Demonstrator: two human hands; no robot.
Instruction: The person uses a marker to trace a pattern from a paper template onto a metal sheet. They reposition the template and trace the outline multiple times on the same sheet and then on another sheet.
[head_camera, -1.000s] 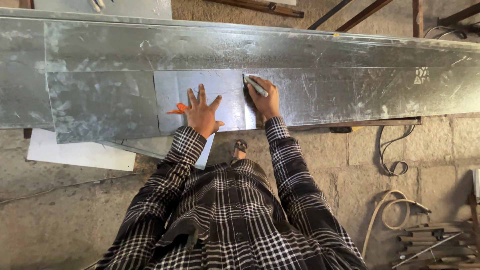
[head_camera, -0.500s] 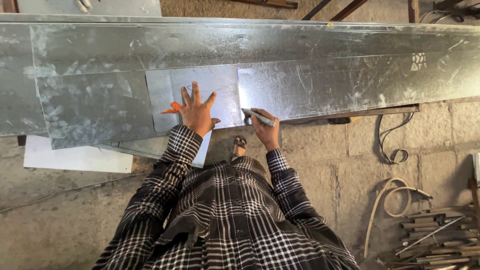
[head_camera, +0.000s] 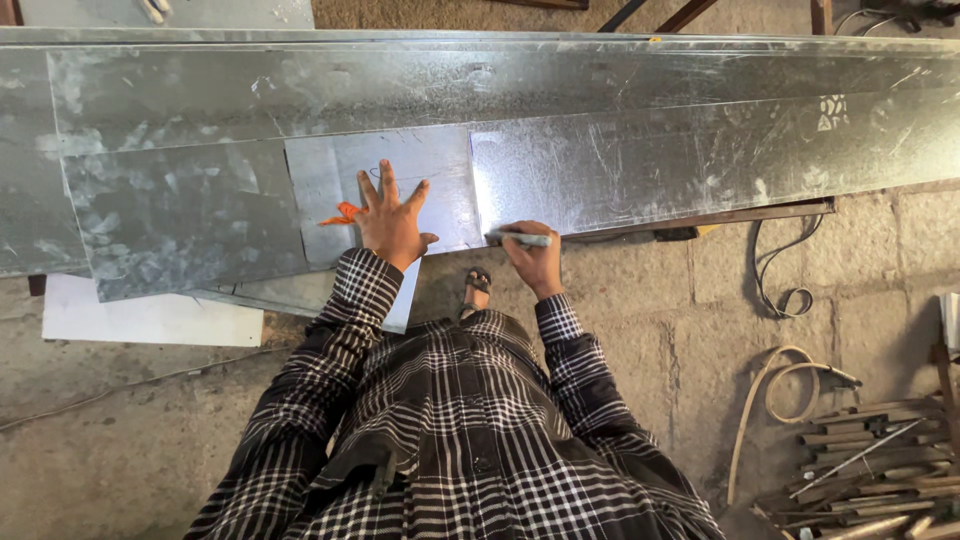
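At the left end of the long metal surface (head_camera: 200, 90) lies a dull grey sheet (head_camera: 180, 215), its near edge hanging past the surface's front edge, with a white board (head_camera: 140, 320) on the floor beneath. Next to it, the left hand (head_camera: 392, 222) is spread wide and pressed flat on a small bright metal sheet (head_camera: 440, 165); an orange bit (head_camera: 342, 213) pokes out beside the thumb side. At that sheet's near right corner, the right hand (head_camera: 535, 262) grips a grey marker (head_camera: 518, 239), tip touching the front edge. A longer sheet (head_camera: 700, 160) stretches rightward.
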